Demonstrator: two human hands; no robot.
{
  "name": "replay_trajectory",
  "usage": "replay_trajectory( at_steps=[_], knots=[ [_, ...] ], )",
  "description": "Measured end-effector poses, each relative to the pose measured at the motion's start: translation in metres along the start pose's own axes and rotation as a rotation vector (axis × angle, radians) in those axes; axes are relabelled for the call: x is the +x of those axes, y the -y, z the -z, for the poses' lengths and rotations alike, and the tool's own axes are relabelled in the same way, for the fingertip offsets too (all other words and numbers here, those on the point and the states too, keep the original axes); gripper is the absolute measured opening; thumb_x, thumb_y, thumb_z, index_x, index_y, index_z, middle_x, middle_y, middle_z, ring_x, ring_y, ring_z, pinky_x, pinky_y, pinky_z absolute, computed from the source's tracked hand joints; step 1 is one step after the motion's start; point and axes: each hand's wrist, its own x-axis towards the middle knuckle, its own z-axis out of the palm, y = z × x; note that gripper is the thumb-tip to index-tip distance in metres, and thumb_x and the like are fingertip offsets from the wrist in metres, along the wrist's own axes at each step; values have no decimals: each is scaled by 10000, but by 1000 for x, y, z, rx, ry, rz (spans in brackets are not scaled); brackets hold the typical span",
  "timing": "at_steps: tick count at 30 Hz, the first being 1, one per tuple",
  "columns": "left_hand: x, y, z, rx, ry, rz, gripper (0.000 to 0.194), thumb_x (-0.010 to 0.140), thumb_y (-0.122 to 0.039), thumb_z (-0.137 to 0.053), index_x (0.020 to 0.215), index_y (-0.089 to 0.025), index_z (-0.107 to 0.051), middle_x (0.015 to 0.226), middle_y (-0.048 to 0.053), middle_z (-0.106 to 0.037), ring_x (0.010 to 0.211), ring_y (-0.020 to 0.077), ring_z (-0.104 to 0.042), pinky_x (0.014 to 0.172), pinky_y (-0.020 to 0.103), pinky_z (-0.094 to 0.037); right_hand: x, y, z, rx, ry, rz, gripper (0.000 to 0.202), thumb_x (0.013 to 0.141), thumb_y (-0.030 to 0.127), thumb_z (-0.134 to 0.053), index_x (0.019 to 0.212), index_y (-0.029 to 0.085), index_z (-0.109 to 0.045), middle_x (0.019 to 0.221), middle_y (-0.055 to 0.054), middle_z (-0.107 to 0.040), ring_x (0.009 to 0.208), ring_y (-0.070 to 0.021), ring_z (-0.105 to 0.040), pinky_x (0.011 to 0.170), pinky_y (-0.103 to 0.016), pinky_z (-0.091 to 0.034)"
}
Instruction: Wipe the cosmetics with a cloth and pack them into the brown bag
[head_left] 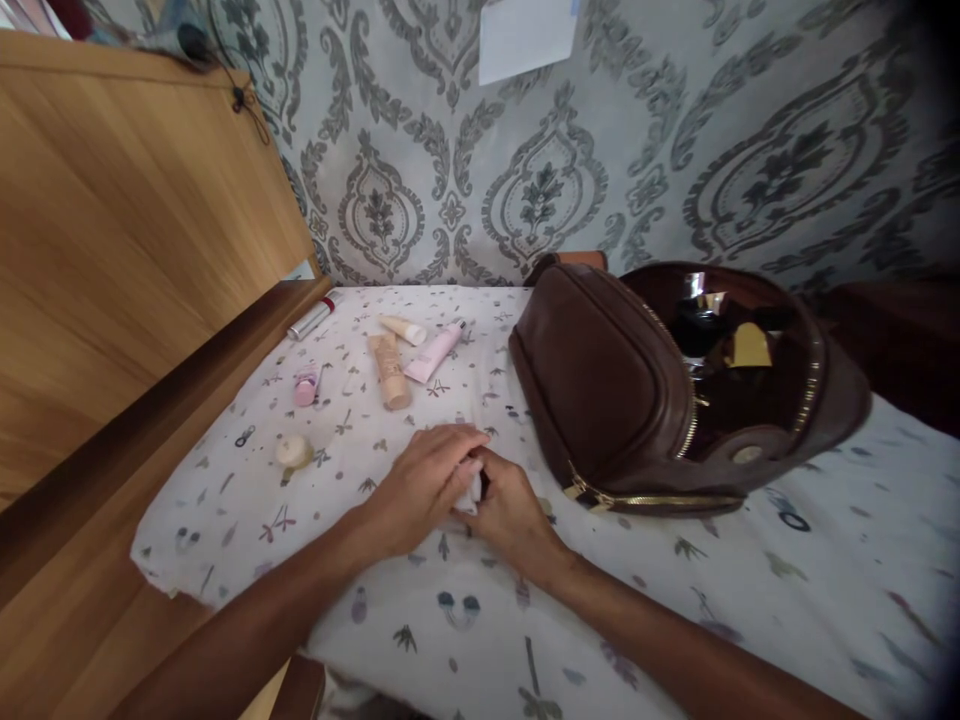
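My left hand (427, 480) and my right hand (517, 512) meet over the patterned white sheet, fingers closed together around a small white object (469, 494). Only a bit of it shows between the fingers, so its kind is hidden. Beyond my hands lie a peach-coloured tube (389, 372), a cream tube (403, 330) and a pink tube (436, 352). To the left are a small pink-capped tube (306, 384) and a small round jar (293, 452) with a pale lid. Right of my hands a dark brown leather bag (600, 375) gapes, its gold zip undone.
Inside the bag are dark items and a yellow piece (750, 346). A silvery cylinder with a red band (311, 318) lies at the sheet's far left edge. A wooden panel (142, 190) rises on the left; a patterned wall (450, 150) stands behind.
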Motion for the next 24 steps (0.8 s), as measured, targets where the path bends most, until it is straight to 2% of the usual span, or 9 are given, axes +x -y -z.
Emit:
replay_trajectory(
  at_steps=[3, 5, 6, 11, 14, 18, 21, 24],
  knots=[
    [0, 0, 8, -151, -187, 83, 385, 1013, -377, -359, 1252, -191, -597, 1255, 94, -667, 1154, 229, -604, 1012, 354, -433, 1, 0, 0, 162, -30, -39, 370, 704, 373, -759, 1010, 188, -666, 916, -48, -654, 855, -215, -623, 778, -332, -536],
    [1, 0, 12, -247, -304, 133, 396, 1011, -412, -364, 1226, -187, -610, 1243, 91, -675, 1153, 234, -610, 1015, 349, -436, 0, 1, 2, 174, -98, -4, 406, 706, 367, -772, 1070, 209, -685, 979, -50, -619, 913, -210, -602, 781, -313, -531],
    [1, 0, 12, -290, -320, 143, 401, 1009, -425, -370, 1215, -183, -614, 1247, 93, -673, 1170, 237, -603, 1030, 351, -427, 0, 1, 4, 136, -134, 26, 410, 700, 355, -783, 1077, 220, -700, 970, -44, -598, 898, -204, -586, 768, -308, -527],
    [1, 0, 3, -407, -197, 198, 435, 987, -488, -401, 1225, -186, -603, 1258, 93, -673, 1159, 232, -610, 1039, 351, -426, -2, 4, 9, -44, -162, 94, 391, 719, 286, -777, 1106, 254, -731, 811, -3, -527, 718, -166, -509, 692, -301, -499],
    [3, 3, 2, -561, -252, 276, 459, 955, -535, -452, 1203, -190, -627, 1216, 98, -694, 1120, 247, -631, 1018, 376, -449, -2, 2, 9, 9, -167, 109, 451, 724, 322, -793, 1161, 247, -708, 916, -33, -599, 827, -199, -570, 775, -336, -516],
    [7, 7, 2, -977, -334, 450, 455, 881, -545, -578, 1126, -173, -668, 1089, 105, -736, 1049, 265, -666, 930, 387, -511, -3, 1, 8, 43, -149, 176, 489, 770, 377, -779, 1230, 251, -673, 1083, -73, -666, 1026, -252, -608, 945, -414, -501],
    [10, 6, -1, -1105, -280, 506, 436, 792, -530, -687, 993, -145, -716, 938, 94, -754, 954, 263, -689, 825, 342, -536, -4, 1, 10, -65, -160, 233, 489, 779, 362, -781, 1249, 287, -670, 1159, -79, -664, 1120, -273, -585, 1022, -464, -467],
    [12, 5, -3, -1157, -220, 529, 423, 747, -522, -720, 938, -144, -722, 857, 78, -747, 866, 255, -695, 728, 322, -534, -5, -3, 10, -131, -181, 221, 507, 766, 404, -789, 1249, 300, -675, 1253, -90, -592, 1213, -285, -538, 1045, -470, -460]
  ],
)
